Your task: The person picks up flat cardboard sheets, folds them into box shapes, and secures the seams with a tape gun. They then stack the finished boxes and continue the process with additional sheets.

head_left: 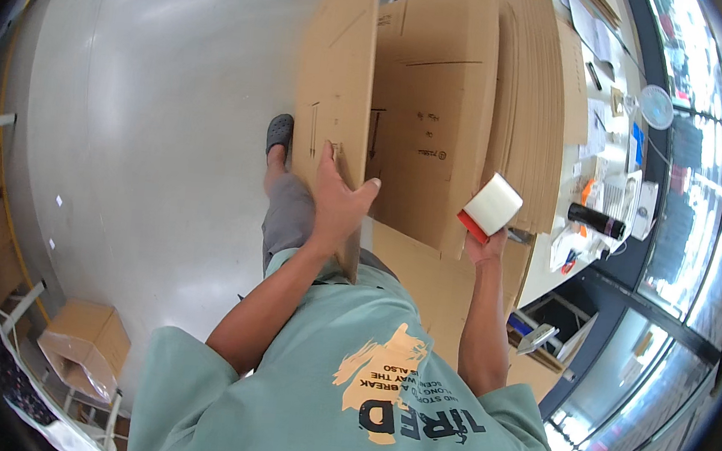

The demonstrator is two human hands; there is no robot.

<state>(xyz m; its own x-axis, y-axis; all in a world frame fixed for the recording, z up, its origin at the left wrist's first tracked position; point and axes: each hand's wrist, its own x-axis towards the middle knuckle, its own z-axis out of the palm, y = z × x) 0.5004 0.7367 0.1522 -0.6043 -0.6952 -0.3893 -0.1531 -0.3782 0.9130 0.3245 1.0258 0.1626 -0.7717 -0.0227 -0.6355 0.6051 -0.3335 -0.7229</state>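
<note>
My left hand (341,202) grips the near edge of an upright flat cardboard panel (340,69), fingers along its left face and thumb on the right side. To the right of it stands a second brown cardboard panel (433,86) with black handwritten marks and lines, a gap between the two. My right hand (486,249) is closed around a tape dispenser (495,210) with a wide pale roll and a red part. It is held close to the near right edge of the second panel; part of the grip is hidden behind the dispenser.
A thick stack of cardboard sheets (525,111) leans against a white table (546,272) on the right. Papers, a black bottle (596,220) and a small fan-like round object (655,107) are on or by that table. A cardboard box (86,343) sits at the lower left.
</note>
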